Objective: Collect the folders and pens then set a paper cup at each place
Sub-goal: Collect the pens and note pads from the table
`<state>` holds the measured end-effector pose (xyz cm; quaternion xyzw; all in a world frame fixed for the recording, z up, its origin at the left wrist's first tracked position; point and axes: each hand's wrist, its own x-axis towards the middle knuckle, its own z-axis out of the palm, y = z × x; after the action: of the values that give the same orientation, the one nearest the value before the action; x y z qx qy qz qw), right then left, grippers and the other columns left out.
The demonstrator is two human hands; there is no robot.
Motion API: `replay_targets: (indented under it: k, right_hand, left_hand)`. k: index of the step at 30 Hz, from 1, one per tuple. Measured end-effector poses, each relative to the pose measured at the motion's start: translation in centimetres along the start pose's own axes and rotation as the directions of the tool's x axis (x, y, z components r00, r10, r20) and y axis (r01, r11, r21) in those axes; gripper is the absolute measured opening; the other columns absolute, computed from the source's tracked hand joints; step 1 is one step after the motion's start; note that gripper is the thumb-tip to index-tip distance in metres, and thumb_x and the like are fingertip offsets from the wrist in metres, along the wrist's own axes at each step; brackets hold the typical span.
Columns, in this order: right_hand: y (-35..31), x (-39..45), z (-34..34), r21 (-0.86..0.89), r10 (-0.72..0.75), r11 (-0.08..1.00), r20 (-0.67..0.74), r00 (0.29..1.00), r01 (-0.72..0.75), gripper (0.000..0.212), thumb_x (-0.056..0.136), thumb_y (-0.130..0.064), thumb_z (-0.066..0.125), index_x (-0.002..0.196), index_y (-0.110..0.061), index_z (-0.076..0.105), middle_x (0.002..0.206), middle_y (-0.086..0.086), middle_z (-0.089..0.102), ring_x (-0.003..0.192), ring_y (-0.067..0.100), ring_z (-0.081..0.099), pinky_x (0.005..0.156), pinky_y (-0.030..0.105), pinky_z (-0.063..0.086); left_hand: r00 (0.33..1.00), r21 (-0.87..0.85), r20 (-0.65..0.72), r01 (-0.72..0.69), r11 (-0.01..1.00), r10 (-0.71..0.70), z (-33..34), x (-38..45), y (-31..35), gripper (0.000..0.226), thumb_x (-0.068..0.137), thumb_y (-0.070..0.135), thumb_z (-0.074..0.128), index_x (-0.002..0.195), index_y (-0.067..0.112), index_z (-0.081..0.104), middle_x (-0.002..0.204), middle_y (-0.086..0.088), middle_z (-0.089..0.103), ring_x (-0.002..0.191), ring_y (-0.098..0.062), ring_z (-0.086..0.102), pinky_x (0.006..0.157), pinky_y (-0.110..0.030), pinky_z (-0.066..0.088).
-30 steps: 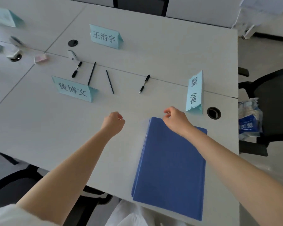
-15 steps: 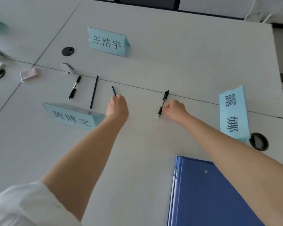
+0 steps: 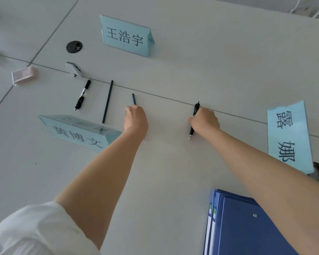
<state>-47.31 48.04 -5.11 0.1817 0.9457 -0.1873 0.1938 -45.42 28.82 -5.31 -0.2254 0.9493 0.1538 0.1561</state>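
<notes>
Both hands, off the blue folders point(image 3: 250, 227) a second ago, now close on the table point(image 3: 228, 61): left hand point(image 3: 135, 119) curls over a thin dark pencil point(image 3: 134, 98), right hand point(image 3: 204, 120) pinches a black pen point(image 3: 194, 119); pen collection begins, two pens remain untouched.

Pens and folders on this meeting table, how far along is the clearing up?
Done: blue folders stacked at the near edge. In hand: left hand grips a thin dark pen; right hand grips a black click pen. Left: another click pen and a long thin pen lie untouched; no cups visible.
</notes>
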Motion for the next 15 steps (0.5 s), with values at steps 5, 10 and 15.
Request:
replay_targets:
  k: [5,10,15]
  right_hand:
    - [-1.1,-0.1,0.1,0.014,-0.066,0.998,0.071,0.995,0.065,0.016,0.085,-0.020,0.060,0.093,-0.007,0.054,0.102,0.012,0.060,0.093,0.034,0.060,0.067,0.030,0.038]
    - [-5.6,-1.1,0.5,0.229,-0.112,0.970,0.129,0.985,0.081,0.020,0.083,-0.023,0.053,0.070,-0.011,0.044,0.080,0.008,0.057,0.071,0.032,0.064,0.063,0.032,0.053]
    - [-11.6,-2.1,2.2,0.343,-0.203,0.930,0.181,0.962,0.132,0.029,0.090,-0.017,0.042,0.104,0.002,0.059,0.101,0.021,0.064,0.093,0.037,0.067,0.077,0.038,0.054]
  left_hand:
    - [1.000,-0.014,0.001,0.000,1.000,0.000,-0.2,0.6,0.2,0.038,0.091,-0.008,0.047,0.129,-0.009,0.045,0.128,-0.024,0.052,0.117,-0.036,0.056,0.095,-0.038,0.047]
    - [0.992,0.031,-0.080,-0.094,0.995,0.096,-3.4,3.0,0.0,0.031,0.095,-0.001,0.045,0.125,-0.005,0.052,0.126,-0.022,0.048,0.111,-0.036,0.055,0.089,-0.038,0.046]
    - [0.985,0.081,-0.173,-0.008,0.997,0.022,-8.5,6.6,-3.8,0.035,0.097,0.002,0.039,0.130,-0.004,0.051,0.132,-0.023,0.044,0.115,-0.042,0.054,0.095,-0.045,0.045]
